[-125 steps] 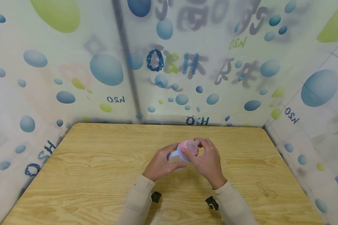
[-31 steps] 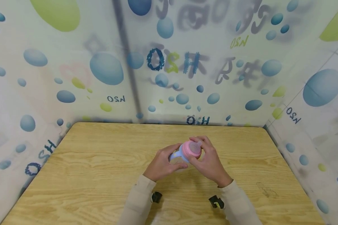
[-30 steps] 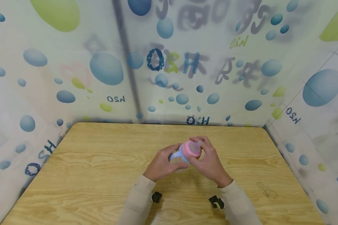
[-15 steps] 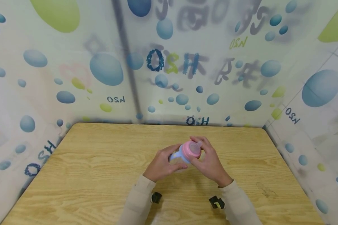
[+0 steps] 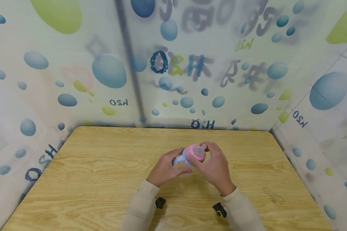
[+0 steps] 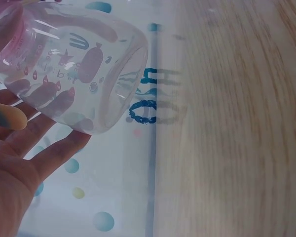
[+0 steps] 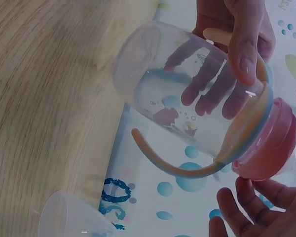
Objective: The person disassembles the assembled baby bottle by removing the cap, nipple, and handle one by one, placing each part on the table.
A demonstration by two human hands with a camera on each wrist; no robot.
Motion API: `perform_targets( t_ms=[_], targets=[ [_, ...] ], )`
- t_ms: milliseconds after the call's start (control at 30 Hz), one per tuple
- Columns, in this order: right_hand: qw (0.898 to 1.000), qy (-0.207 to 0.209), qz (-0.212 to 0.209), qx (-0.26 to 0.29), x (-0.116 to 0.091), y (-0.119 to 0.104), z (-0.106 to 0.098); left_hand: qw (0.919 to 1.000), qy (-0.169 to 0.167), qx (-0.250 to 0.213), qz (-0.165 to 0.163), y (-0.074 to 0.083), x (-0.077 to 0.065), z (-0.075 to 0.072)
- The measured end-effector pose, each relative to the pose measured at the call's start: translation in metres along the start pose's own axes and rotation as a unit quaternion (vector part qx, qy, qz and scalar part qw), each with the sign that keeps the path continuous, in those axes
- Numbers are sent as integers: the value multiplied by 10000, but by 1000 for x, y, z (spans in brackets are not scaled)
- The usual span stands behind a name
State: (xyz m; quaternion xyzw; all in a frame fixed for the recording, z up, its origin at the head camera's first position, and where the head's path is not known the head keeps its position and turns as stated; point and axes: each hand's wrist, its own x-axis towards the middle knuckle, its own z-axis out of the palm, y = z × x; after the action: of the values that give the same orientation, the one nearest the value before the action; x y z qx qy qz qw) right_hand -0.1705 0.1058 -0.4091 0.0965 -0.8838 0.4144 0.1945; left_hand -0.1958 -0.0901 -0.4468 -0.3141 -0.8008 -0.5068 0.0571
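A clear baby bottle [image 7: 163,94] with printed pictures is held tilted above the table. It has a pink collar [image 5: 192,151], a clear nipple [image 5: 202,147] and a handle ring that shows blue in the head view, with orange loops [image 7: 175,170] in the right wrist view. My left hand [image 5: 166,168] grips the bottle's body, its fingers showing through the plastic. The thumb of my right hand [image 5: 215,166] lies across the collar, with fingers at its far side near the nipple. The bottle's base points down and away from the collar.
A wood-grain table [image 5: 104,179] spans the space below both hands. Walls [image 5: 234,96] with printed bubbles and lettering stand behind it and at both sides. In the right wrist view a translucent, rounded cup-like piece [image 7: 71,217] appears at the lower edge.
My right hand has shifted its hold: the thumb, lower on the collar before, now crosses its front. The nipple's tilt differs slightly. My left hand keeps its grip on the body almost unmoved.
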Motion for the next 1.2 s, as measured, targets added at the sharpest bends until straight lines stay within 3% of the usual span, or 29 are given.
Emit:
perform_targets(
  t_ms=[333,667,1200],
  targets=[
    [9996,-25,92,282,0,-1,2,9999,16,-100,-80,1,0,0],
    [9975,-152,-228,649,3,-3,-1,9997,75,-125,-184,3,0,-1],
    [9950,-337,-370,862,4,-2,-4,9998,50,-159,-126,2,0,-2]
  ],
)
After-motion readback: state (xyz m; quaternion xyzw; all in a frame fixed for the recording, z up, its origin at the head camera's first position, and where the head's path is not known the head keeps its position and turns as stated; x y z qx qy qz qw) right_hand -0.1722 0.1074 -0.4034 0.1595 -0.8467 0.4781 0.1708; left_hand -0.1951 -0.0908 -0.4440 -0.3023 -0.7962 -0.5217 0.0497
